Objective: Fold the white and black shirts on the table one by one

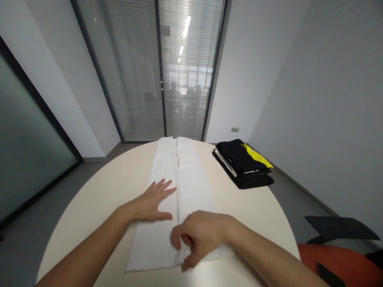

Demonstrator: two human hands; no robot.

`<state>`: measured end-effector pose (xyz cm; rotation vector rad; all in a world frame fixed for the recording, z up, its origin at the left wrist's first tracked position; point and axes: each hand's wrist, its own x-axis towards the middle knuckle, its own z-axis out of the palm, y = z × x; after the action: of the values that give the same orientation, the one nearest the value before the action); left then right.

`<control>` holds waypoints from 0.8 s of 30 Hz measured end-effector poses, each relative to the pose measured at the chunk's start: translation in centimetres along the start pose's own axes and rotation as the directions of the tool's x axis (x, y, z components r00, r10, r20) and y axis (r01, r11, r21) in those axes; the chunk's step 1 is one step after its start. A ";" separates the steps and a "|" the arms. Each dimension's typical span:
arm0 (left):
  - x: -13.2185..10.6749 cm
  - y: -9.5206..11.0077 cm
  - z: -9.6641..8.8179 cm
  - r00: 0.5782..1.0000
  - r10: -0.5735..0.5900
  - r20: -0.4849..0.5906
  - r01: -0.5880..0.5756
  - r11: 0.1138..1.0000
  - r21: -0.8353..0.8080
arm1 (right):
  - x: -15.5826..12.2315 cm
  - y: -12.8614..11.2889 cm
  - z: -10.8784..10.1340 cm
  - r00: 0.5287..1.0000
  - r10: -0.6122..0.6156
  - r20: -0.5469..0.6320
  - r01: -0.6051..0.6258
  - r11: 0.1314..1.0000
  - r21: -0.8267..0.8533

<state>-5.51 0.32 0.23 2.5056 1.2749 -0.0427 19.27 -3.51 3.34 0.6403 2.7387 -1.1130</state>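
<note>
you have two hands over one white cloth [194,175], which runs from the middle of the frame down to the lower centre. it lies as two long flaps, side by side, with one seam line between them. your left hand [154,203], just left of centre, is wide, its fingers spread and resting on the left flap. your right hand [203,233], at lower centre, is curled narrow over the right flap near the bottom edge; you cannot tell whether it pinches any cloth.

under it all is one round, pale desk [119,175], filling the lower half. at its right side, right of the frame's centre, you have one stack [239,159] of folded clothes: black on top with one yellow patch, a pale layer showing between, black below; the exact count is hard to tell. one chair [338,263], orange and black, is at lower right. one small plate [235,130] is on the wall [254,71] above the stack.
</note>
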 end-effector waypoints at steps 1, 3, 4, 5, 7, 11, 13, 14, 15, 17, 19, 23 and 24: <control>0.0 0.0 0.0 1.000 0.001 0.001 -0.001 1.000 -0.005 | 0.1 -0.3 0.1 1.000 -0.012 -0.013 0.012 0.999 -0.046; 0.0 0.0 -0.1 1.000 0.012 -0.004 -0.012 1.000 -0.014 | 0.2 -0.8 0.3 0.999 -0.028 -0.016 0.027 0.996 -0.083; -0.1 0.0 -0.1 1.000 0.015 -0.007 -0.015 1.000 -0.016 | 0.2 -1.0 0.3 1.000 -0.023 -0.003 0.023 0.997 -0.077; -0.1 0.0 -0.1 1.000 0.016 -0.009 -0.016 1.000 -0.016 | 0.1 -1.1 0.2 1.000 -0.013 0.022 0.014 0.999 -0.050; -0.2 -0.1 -0.3 1.000 0.018 -0.012 -0.018 1.000 -0.015 | -0.3 -1.0 -0.1 0.995 -0.003 0.101 -0.003 0.998 0.065; -0.7 -1.3 -1.2 0.990 -0.012 -0.143 0.008 1.000 -0.028 | -1.9 0.6 -2.1 0.997 0.024 0.078 -0.043 0.966 0.256; -1.2 -2.4 -2.0 0.966 -0.110 -0.235 0.104 0.994 -0.035 | -3.2 2.1 -3.6 0.988 0.134 -0.081 -0.115 0.971 0.211; -1.5 -3.0 -2.4 0.951 -0.178 -0.255 0.172 0.984 -0.044 | -3.9 3.1 -4.2 0.966 0.205 -0.155 -0.177 0.968 0.175; -1.8 -3.5 -2.7 0.935 -0.249 -0.253 0.242 0.969 -0.058 | -4.7 4.0 -4.8 0.938 0.263 -0.227 -0.238 0.962 0.133; -2.4 -4.3 -3.3 0.913 -0.356 -0.201 0.343 0.934 -0.096 | -6.2 5.9 -5.7 0.869 0.387 -0.307 -0.370 0.922 0.114; -2.8 -4.7 -3.5 0.913 -0.392 -0.114 0.374 0.915 -0.149 | -7.4 7.4 -6.1 0.823 0.499 -0.270 -0.462 0.866 0.190; -3.2 -3.6 -3.5 0.913 -0.389 0.121 0.407 0.854 -0.324 | -8.0 8.1 -5.9 0.810 0.571 -0.132 -0.498 0.790 0.358; -3.3 -3.2 -3.5 0.903 -0.392 0.173 0.429 0.830 -0.357 | -7.8 8.0 -5.8 0.816 0.567 -0.116 -0.491 0.784 0.380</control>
<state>-10.43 0.56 3.27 1.8427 1.5857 -0.0047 30.02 2.95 4.52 1.5630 2.2710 -1.4160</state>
